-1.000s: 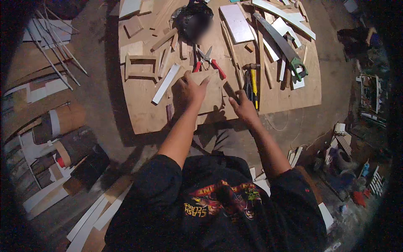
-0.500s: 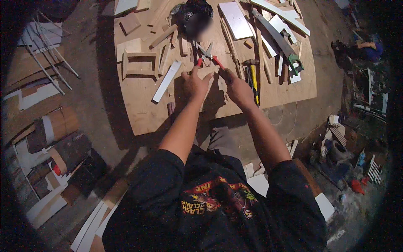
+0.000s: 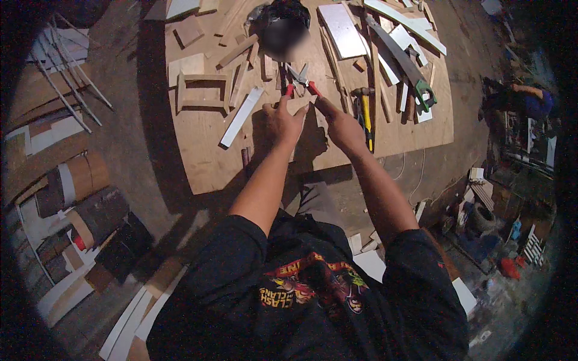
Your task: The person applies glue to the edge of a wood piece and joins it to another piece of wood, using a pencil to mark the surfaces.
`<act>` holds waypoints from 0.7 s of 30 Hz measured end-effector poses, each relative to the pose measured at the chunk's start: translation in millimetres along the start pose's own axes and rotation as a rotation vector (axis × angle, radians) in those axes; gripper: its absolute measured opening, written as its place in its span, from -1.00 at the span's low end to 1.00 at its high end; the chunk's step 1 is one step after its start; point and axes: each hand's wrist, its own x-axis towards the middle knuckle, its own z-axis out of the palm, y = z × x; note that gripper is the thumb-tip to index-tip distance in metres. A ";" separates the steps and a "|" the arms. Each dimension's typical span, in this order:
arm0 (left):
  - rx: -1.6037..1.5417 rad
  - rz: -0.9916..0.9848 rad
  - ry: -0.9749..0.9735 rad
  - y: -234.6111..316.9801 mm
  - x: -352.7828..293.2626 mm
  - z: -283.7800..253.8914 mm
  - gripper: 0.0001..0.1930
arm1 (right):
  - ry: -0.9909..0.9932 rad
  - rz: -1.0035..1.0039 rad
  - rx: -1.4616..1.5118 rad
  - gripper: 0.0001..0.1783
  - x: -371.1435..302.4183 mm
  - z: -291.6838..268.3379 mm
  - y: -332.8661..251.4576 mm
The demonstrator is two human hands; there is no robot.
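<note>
Both my hands work at a pair of red-handled snips (image 3: 301,79), held over the wooden table with the metal blades spread apart and pointing away from me. My left hand (image 3: 283,123) is closed around the left handle. The right handle is gripped by my right hand (image 3: 345,129), whose fingers are partly hidden. A pale piece of wood (image 3: 299,105) shows between my hands, close to the left fingers and thumb; I cannot tell whether it is held. Right of my right hand lies a hammer (image 3: 366,117) with a yellow and black handle.
On the plywood table (image 3: 205,162) are a small wooden frame (image 3: 203,92), a white strip (image 3: 241,117), a green-handled saw (image 3: 424,96) and several offcuts. A dark, partly blurred shape (image 3: 280,24) is at the far edge. Another person (image 3: 533,102) is at the far right.
The view has shifted slightly. My hands keep hold of the snips in nearly the same place. The person at the far right shows more plainly, with an arm reaching left.
</note>
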 end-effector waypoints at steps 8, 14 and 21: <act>-0.005 -0.034 -0.016 2.3 -0.9 -2.5 -0.29 | -0.012 0.014 -0.026 -0.44 2.8 2.5 3.3; -0.001 -0.039 -0.018 -1.1 -0.2 1.5 -0.34 | 0.008 0.001 -0.050 -0.42 6.3 7.7 5.5; 0.158 0.055 0.018 -9.2 1.1 5.2 -0.39 | -0.016 0.045 -0.181 -0.36 6.3 0.8 -11.5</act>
